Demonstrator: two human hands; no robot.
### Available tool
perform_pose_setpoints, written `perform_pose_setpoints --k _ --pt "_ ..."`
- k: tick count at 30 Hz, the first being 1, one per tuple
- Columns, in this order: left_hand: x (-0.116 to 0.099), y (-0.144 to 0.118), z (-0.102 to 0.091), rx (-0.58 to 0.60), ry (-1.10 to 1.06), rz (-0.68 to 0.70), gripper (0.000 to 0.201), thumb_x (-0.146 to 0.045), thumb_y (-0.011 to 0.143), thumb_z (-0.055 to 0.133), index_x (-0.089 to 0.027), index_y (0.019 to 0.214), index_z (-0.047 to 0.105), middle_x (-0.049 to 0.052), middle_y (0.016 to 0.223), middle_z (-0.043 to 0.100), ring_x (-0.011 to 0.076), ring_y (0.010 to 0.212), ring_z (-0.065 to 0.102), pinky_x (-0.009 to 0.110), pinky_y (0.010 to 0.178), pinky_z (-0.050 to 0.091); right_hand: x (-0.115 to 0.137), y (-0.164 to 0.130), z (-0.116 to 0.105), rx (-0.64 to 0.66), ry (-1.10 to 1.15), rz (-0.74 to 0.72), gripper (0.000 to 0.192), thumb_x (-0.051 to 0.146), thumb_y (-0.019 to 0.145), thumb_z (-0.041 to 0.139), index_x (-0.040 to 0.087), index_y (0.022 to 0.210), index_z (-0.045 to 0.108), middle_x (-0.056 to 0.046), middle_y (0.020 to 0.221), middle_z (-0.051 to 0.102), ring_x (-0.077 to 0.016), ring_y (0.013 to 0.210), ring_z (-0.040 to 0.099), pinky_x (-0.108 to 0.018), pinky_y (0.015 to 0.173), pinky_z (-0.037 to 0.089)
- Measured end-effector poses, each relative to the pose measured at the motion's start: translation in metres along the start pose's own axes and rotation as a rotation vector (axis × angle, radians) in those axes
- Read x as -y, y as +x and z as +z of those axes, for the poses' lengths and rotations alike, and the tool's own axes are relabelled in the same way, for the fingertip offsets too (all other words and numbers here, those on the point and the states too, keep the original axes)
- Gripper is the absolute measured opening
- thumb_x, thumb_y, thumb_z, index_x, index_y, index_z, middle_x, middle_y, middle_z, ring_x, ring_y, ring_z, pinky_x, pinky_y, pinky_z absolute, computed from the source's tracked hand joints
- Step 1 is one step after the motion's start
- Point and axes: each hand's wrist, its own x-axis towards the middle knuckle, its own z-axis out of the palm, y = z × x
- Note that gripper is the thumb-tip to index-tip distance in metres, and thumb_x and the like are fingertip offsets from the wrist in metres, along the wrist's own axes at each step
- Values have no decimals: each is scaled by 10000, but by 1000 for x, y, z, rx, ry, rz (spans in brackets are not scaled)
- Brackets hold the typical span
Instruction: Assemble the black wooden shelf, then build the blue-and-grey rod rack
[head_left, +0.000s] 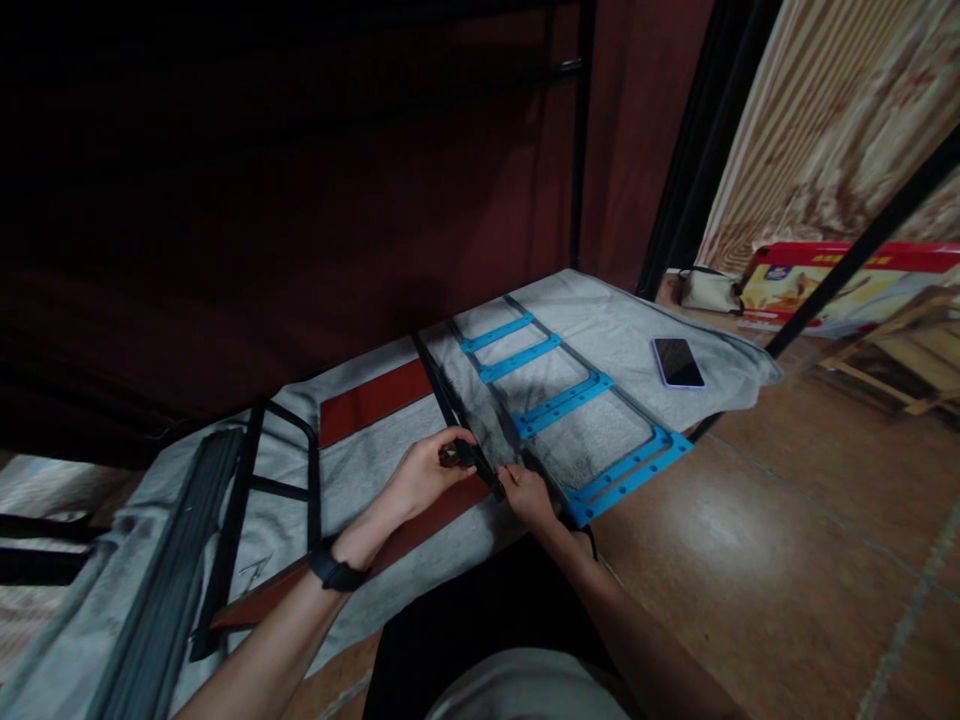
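A long black bar lies across the grey cloth in front of me, one end toward my body. My left hand has its fingers curled on this bar near the close end; a small dark piece there is hard to make out. At the tip of the bar, my right hand pinches the end between thumb and fingers. Beside it are two reddish-brown boards, the far board and the near board, which passes under my left forearm. To the right lie blue brackets joined by grey rods.
A cloth-covered table carries everything. At left are a black metal frame and a bundle of grey tubes. A phone rests at right. Beyond, on the tiled floor, stand a red-and-yellow box and a wooden stool.
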Motion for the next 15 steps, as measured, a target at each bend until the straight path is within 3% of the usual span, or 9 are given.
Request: perform_pose_setpoints --k 3,8,11,15 --pt "6 2 0 0 34 13 283 -224 718 693 -188 995 647 18 883 677 161 794 634 271 741 512 2 1 1 51 89 74 282 367 960 471 194 830 653 -93 813 717 -210 771 684 -277 714 478" --pt "11 7 -1 -12 84 50 272 -222 740 681 -197 1008 647 17 886 682 164 809 640 265 736 508 -3 1 5 101 334 124 267 315 971 378 199 927 614 -32 757 703 -169 649 675 -246 604 490" --pt "10 7 -1 -7 85 53 262 -222 740 681 -200 999 650 14 886 682 161 802 640 264 732 506 -1 1 3 32 246 103 253 345 941 447 206 804 608 -32 716 682 -176 681 670 -247 641 485" --pt "9 5 -1 -16 81 56 263 -235 736 692 -202 994 649 14 888 679 156 786 634 260 716 503 2 -1 -1 -5 175 89 389 459 957 420 211 736 621 -66 740 689 -194 733 679 -261 671 483"
